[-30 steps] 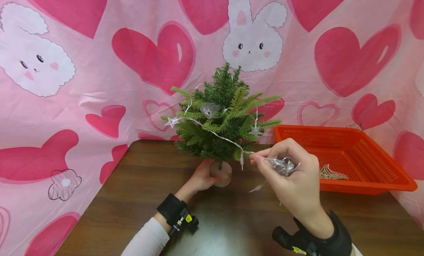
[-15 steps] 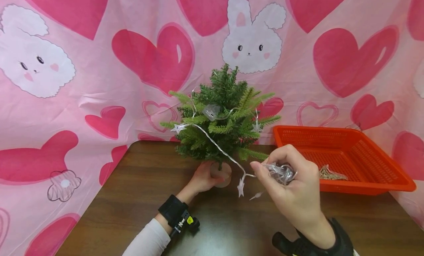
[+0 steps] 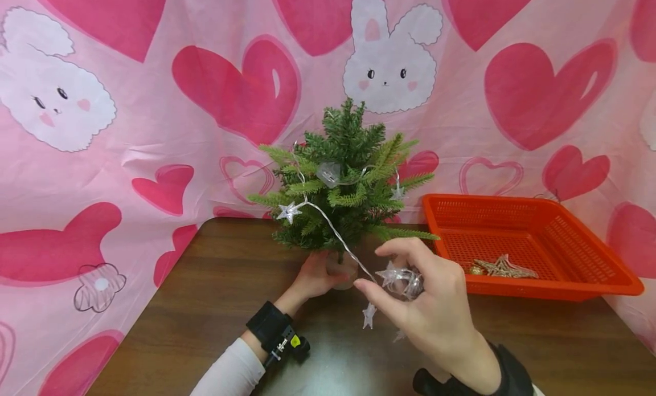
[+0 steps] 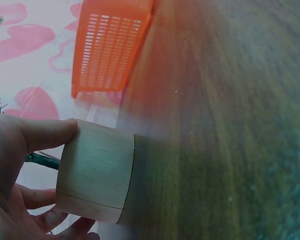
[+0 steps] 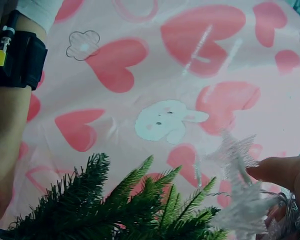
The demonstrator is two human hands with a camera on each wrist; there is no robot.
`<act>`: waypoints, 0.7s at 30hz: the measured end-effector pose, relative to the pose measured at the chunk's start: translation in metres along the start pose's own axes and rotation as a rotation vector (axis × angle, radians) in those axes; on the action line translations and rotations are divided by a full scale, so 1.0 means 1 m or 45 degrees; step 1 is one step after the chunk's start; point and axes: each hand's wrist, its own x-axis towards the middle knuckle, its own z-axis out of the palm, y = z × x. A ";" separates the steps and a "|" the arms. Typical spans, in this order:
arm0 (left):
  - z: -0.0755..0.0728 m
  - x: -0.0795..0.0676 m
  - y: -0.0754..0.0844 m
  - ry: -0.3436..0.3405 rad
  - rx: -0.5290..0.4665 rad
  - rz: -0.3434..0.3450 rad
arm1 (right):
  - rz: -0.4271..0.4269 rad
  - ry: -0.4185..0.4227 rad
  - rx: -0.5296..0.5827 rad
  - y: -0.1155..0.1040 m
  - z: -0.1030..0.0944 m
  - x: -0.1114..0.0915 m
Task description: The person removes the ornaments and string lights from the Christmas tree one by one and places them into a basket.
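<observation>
A small artificial Christmas tree point(image 3: 348, 151) stands upright on the table. My left hand point(image 3: 314, 277) grips its round wooden base point(image 4: 97, 172), with the thumb at the base's upper edge in the left wrist view. Clear string lights point(image 3: 334, 232) with star-shaped covers drape over the branches and run down to my right hand point(image 3: 438, 305). That hand holds the rest of the string bunched in its palm, thumb and forefinger parted around it. One star light point(image 3: 290, 212) hangs at the tree's left side, another star point(image 3: 369, 315) dangles below the right hand.
A red-orange perforated basket point(image 3: 558, 286) stands at the right, behind my right hand. Inside it lie a gold glittery star point(image 3: 507, 267) and a small gold ball point(image 3: 476, 269). A pink cloth point(image 3: 154, 128) with hearts and rabbits hangs behind the brown table point(image 3: 169, 327).
My right hand has moved left and down toward the tree's base, its thumb and forefinger parting. The star at the tree's left has shifted slightly inward. The left hand keeps its hold.
</observation>
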 end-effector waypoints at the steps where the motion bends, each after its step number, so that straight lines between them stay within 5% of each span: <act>1: 0.000 0.000 0.000 0.005 -0.001 0.015 | 0.024 -0.029 -0.018 0.000 0.000 0.000; 14: 0.000 0.000 0.002 0.019 -0.050 0.017 | 0.262 -0.371 -0.160 0.014 0.005 0.002; 21: 0.000 -0.001 0.003 0.008 -0.050 -0.026 | 0.291 -0.391 -0.031 0.022 0.005 0.003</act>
